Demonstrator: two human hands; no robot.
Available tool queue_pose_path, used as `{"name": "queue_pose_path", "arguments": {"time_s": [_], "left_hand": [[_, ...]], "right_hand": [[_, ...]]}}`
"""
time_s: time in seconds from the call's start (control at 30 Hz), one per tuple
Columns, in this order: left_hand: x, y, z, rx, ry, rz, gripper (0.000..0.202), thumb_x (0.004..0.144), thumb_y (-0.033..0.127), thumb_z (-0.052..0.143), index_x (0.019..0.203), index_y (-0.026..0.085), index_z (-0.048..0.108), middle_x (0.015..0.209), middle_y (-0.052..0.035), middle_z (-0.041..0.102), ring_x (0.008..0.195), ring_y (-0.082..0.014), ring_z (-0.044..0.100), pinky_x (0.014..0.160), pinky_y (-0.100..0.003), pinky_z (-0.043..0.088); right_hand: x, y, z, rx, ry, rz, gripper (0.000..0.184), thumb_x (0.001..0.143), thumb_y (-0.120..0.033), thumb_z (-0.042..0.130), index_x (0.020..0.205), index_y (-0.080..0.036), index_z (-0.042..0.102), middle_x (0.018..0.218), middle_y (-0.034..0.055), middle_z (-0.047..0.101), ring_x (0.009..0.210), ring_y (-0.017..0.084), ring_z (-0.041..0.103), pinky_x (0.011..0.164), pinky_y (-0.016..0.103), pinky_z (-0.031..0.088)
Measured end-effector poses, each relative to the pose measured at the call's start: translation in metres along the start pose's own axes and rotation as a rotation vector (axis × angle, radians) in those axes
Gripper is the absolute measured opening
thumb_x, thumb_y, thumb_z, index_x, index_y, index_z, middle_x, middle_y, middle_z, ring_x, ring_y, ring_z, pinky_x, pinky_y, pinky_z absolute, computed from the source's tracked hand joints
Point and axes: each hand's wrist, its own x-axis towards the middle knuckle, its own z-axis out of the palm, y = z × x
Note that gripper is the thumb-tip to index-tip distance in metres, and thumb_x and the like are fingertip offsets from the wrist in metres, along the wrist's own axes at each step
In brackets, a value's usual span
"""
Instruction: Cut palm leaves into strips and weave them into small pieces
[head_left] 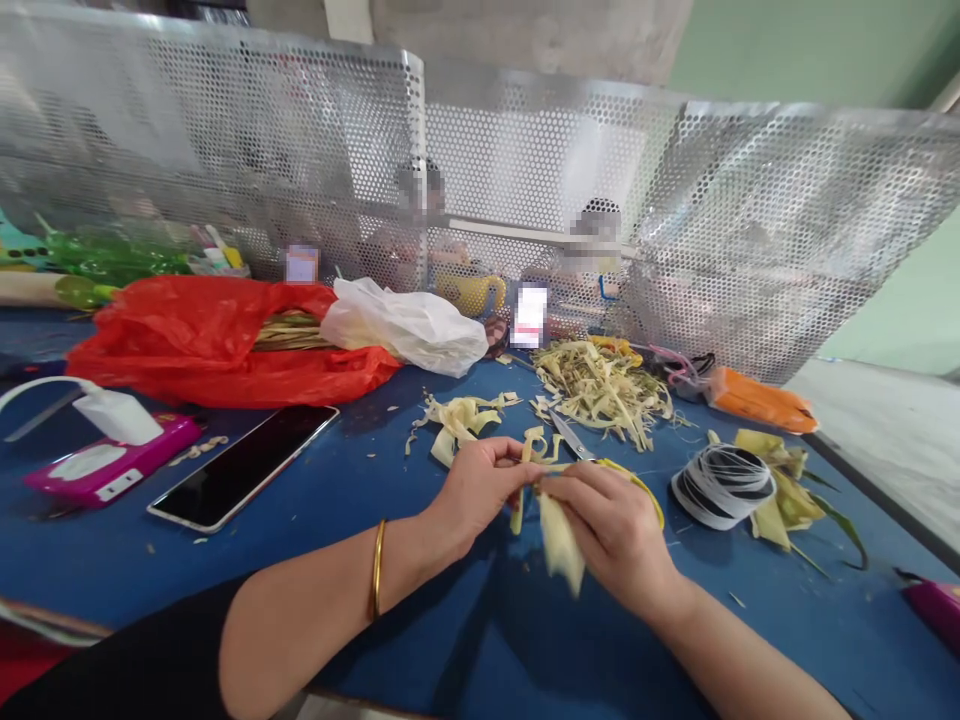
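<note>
Between my two hands I hold pale, dry leaf strips that look like corn husk [561, 545]. My left hand [484, 490] is closed, thumb and fingers pinching a strip near its loop. Close beside it, my right hand [619, 530] pinches the same piece, and a wider flap hangs blurred below the fingers. Scissors [574, 437] with yellow handles lie just behind my right hand, which partly hides them. A few cut husk strips [459, 415] are on the blue table [360, 470] beyond my left hand.
A heap of husk scraps [600, 385] sits behind the scissors. To the right is a thread spool [721, 487] beside husk leaves [787, 495]. A phone [244, 470], a magenta power strip [112, 460] and a red bag [187, 335] are leftward. A perforated metal screen [525, 150] stands at the back.
</note>
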Motion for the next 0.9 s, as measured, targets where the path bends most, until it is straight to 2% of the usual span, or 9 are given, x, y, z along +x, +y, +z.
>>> {"name": "queue_pose_path", "arguments": {"time_s": [0.07, 0.13, 0.2, 0.3, 0.4, 0.5, 0.57, 0.8, 0.9], "left_hand": [[-0.002, 0.000, 0.001, -0.004, -0.044, 0.001, 0.024, 0.062, 0.032, 0.081, 0.067, 0.015, 0.065, 0.055, 0.0020, 0.061, 0.046, -0.0072, 0.048, 0.047, -0.019, 0.035], [-0.003, 0.001, 0.002, -0.001, -0.093, -0.008, 0.025, 0.062, 0.035, 0.081, 0.068, 0.016, 0.066, 0.060, -0.0013, 0.066, 0.052, -0.0101, 0.055, 0.050, -0.020, 0.036], [-0.005, 0.003, 0.002, 0.007, -0.135, -0.018, 0.025, 0.064, 0.035, 0.081, 0.070, 0.016, 0.067, 0.064, -0.0036, 0.070, 0.059, -0.0131, 0.061, 0.054, -0.021, 0.037], [-0.006, 0.004, 0.002, 0.009, -0.156, -0.041, 0.024, 0.066, 0.035, 0.080, 0.072, 0.015, 0.067, 0.065, -0.0037, 0.070, 0.065, -0.0149, 0.064, 0.057, -0.021, 0.038], [-0.005, 0.004, 0.001, 0.006, -0.156, -0.051, 0.024, 0.068, 0.036, 0.078, 0.071, 0.016, 0.066, 0.065, -0.0026, 0.069, 0.066, -0.0154, 0.065, 0.058, -0.022, 0.039], [-0.005, 0.002, 0.002, 0.020, -0.149, -0.014, 0.023, 0.069, 0.036, 0.078, 0.073, 0.016, 0.067, 0.068, -0.0023, 0.068, 0.068, -0.0155, 0.066, 0.061, -0.022, 0.041], [-0.005, 0.001, 0.002, 0.061, -0.131, 0.032, 0.022, 0.069, 0.036, 0.078, 0.074, 0.016, 0.069, 0.070, -0.0023, 0.069, 0.069, -0.0160, 0.066, 0.062, -0.022, 0.042], [-0.008, 0.007, -0.001, 0.382, -0.034, 0.279, 0.014, 0.082, 0.031, 0.064, 0.075, 0.020, 0.069, 0.072, 0.0004, 0.070, 0.072, -0.0155, 0.062, 0.069, -0.022, 0.043], [-0.007, 0.009, -0.005, 0.470, -0.031, 0.325, 0.014, 0.082, 0.030, 0.062, 0.077, 0.020, 0.070, 0.074, 0.0013, 0.069, 0.072, -0.0147, 0.060, 0.067, -0.021, 0.041]], "right_hand": [[0.001, 0.003, -0.002, 0.009, 0.106, 0.108, 0.016, 0.093, -0.022, 0.051, 0.088, -0.020, 0.065, 0.083, 0.0061, 0.065, 0.077, 0.018, 0.062, 0.068, 0.029, 0.047], [0.002, 0.006, -0.002, 0.120, 0.115, 0.267, 0.014, 0.092, -0.026, 0.052, 0.089, -0.020, 0.063, 0.094, 0.0071, 0.066, 0.086, 0.019, 0.062, 0.074, 0.030, 0.048], [0.004, 0.009, -0.002, 0.265, 0.018, 0.421, 0.016, 0.093, -0.029, 0.048, 0.090, -0.020, 0.060, 0.093, 0.0053, 0.066, 0.086, 0.019, 0.061, 0.073, 0.029, 0.048], [0.007, 0.013, -0.002, 0.354, -0.122, 0.558, 0.022, 0.094, -0.034, 0.043, 0.081, -0.020, 0.053, 0.073, -0.0003, 0.058, 0.070, 0.015, 0.055, 0.062, 0.025, 0.044], [0.010, 0.016, -0.003, 0.258, -0.147, 0.507, 0.024, 0.093, -0.033, 0.040, 0.072, -0.022, 0.044, 0.067, -0.0020, 0.052, 0.064, 0.014, 0.049, 0.057, 0.024, 0.039], [0.011, 0.020, -0.007, 0.113, -0.148, 0.367, 0.025, 0.092, -0.028, 0.041, 0.068, -0.023, 0.036, 0.063, -0.0021, 0.050, 0.065, 0.015, 0.049, 0.059, 0.026, 0.037], [0.011, 0.020, -0.008, 0.066, -0.167, 0.346, 0.022, 0.091, -0.025, 0.041, 0.070, -0.023, 0.037, 0.062, -0.0026, 0.051, 0.063, 0.015, 0.049, 0.058, 0.026, 0.036], [0.012, 0.011, -0.004, 0.306, -0.189, 0.648, 0.018, 0.092, -0.029, 0.041, 0.075, -0.023, 0.044, 0.062, -0.0029, 0.062, 0.055, 0.014, 0.061, 0.053, 0.023, 0.041], [0.022, 0.013, -0.010, 0.357, -0.301, 0.627, 0.014, 0.090, -0.025, 0.042, 0.079, -0.021, 0.049, 0.068, -0.0018, 0.064, 0.059, 0.014, 0.066, 0.056, 0.023, 0.045]]}}
